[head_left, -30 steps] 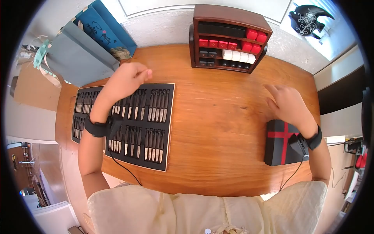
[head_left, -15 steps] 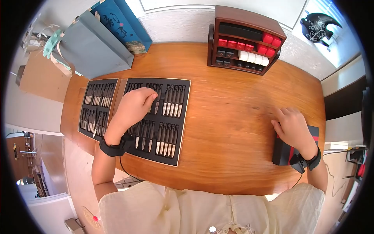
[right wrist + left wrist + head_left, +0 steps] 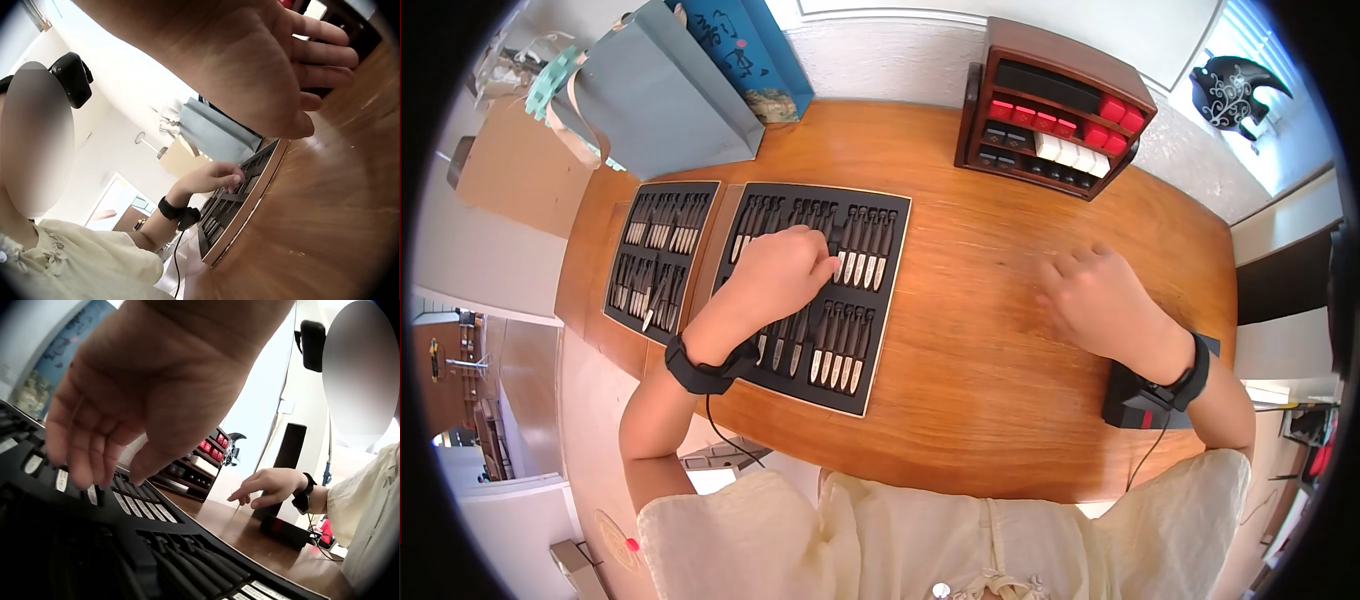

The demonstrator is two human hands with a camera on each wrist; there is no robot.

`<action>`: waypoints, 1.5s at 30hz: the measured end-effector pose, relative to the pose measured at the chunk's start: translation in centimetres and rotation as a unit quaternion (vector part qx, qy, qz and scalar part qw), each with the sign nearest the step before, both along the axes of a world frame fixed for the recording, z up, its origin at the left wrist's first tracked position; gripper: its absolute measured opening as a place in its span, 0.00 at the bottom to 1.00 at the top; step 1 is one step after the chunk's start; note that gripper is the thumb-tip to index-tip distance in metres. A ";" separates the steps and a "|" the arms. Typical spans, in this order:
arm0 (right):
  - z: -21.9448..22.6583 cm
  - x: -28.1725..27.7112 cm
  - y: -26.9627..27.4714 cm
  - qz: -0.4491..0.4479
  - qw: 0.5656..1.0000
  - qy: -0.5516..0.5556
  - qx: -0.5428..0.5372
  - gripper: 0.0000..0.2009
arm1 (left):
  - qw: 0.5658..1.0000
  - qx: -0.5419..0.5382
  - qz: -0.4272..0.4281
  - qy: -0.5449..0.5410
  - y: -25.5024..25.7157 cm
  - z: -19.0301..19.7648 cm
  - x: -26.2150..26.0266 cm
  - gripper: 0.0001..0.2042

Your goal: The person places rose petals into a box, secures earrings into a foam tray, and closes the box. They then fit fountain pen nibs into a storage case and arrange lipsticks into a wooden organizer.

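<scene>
My left hand [image 3: 778, 278] hangs palm down over the right half of an opened black tray [image 3: 887, 320] on the table. Rows of slim dark sticks [image 3: 868, 232] with pale labelled ends lie in its slots. In the left wrist view, the loosely bent fingers [image 3: 81, 447] reach down right at the labelled ends, thumb apart from them. Out over bare wood to the right is my right hand [image 3: 1100, 300], slightly blurred, holding nothing. Its fingers [image 3: 325, 53] are extended in the right wrist view. A black box [image 3: 1122, 405] with red ribbon is partly hidden under the right wrist.
The tray's other half [image 3: 662, 252] lies at left, also filled with sticks. Behind it stand a grey paper bag [image 3: 670, 105] and a blue one [image 3: 750, 60]. A wooden shelf [image 3: 1065, 48] of red, white and black pieces stands at the back right. A black fish ornament [image 3: 1228, 95] is beyond.
My left hand has come from the tray's far edge down over its sticks. My right hand has moved left and toward me from beyond the black box. The head view has shifted.
</scene>
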State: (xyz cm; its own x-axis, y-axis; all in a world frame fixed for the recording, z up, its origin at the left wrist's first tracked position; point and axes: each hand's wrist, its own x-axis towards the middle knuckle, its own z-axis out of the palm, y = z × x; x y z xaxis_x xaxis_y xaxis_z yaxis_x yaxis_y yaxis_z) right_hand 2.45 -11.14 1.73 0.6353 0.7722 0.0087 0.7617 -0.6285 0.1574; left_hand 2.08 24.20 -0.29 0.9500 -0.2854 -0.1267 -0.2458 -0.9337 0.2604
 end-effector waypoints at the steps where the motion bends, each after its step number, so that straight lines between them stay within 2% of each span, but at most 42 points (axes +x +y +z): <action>1: -0.1 0.3 1.0 0.028 1.000 -0.005 -0.008 0.11 | 1.000 -0.001 0.004 0.000 -0.2 0.0 -0.1 0.11; 4: -1.2 1.7 4.2 0.085 0.996 -0.019 -0.027 0.12 | 0.998 0.046 0.036 0.022 -1.3 -0.4 -0.5 0.16; 6: -2.3 2.4 6.4 0.113 0.993 -0.030 -0.035 0.13 | 0.995 0.084 0.039 -0.036 -1.9 -0.9 -0.8 0.19; 8: -3.4 2.8 8.3 0.142 0.987 -0.082 0.001 0.23 | 0.994 0.088 0.050 -0.031 -3.2 -0.9 -1.5 0.21; 10: -3.8 3.2 9.7 0.140 0.986 -0.095 -0.010 0.24 | 0.992 0.074 0.040 -0.093 -3.9 -1.7 -1.9 0.23; 11: -4.1 3.4 10.1 0.136 0.985 -0.107 -0.022 0.25 | 0.992 0.084 0.043 -0.086 -4.1 -1.8 -1.8 0.23; 18: -6.0 4.7 11.4 0.130 0.988 -0.084 0.005 0.27 | 0.990 0.079 0.042 -0.107 -4.2 -2.1 -1.5 0.23; 27: -6.0 5.4 12.1 0.156 0.984 -0.077 -0.020 0.27 | 0.992 0.096 0.082 0.009 -4.9 -1.3 0.0 0.23; 33: -5.9 5.6 12.1 0.158 0.987 -0.039 0.004 0.26 | 0.992 0.087 0.085 -0.039 -4.7 -1.8 -0.9 0.23; 36: -5.8 5.5 12.0 0.156 0.987 -0.037 0.002 0.28 | 0.993 0.042 0.093 -0.067 -4.1 -2.3 -0.6 0.22; 38: -5.4 5.5 11.9 0.162 0.986 0.000 0.039 0.29 | 0.991 -0.030 0.127 -0.004 -3.9 -2.3 -0.3 0.22; 39: -5.4 5.5 11.8 0.162 0.986 0.001 0.039 0.29 | 0.991 -0.030 0.127 -0.004 -3.7 -2.3 -0.2 0.22; 41: -5.4 5.7 11.9 0.157 0.984 0.032 0.078 0.30 | 0.981 -0.117 0.133 0.078 -3.4 -2.2 0.0 0.20; 42: -5.4 5.7 12.0 0.157 0.984 0.032 0.079 0.30 | 0.981 -0.116 0.133 0.078 -3.4 -2.1 0.1 0.20; 43: -5.3 5.7 12.0 0.161 0.983 0.032 0.077 0.29 | 0.945 -0.214 0.205 0.135 -3.4 -1.9 0.1 0.22; 44: -5.2 5.7 12.1 0.165 0.983 0.032 0.076 0.29 | 0.891 -0.309 0.275 0.189 -3.5 -1.8 0.1 0.26; 45: -5.3 5.8 12.3 0.165 0.983 0.033 0.077 0.29 | 0.891 -0.308 0.276 0.190 -3.5 -1.7 0.3 0.26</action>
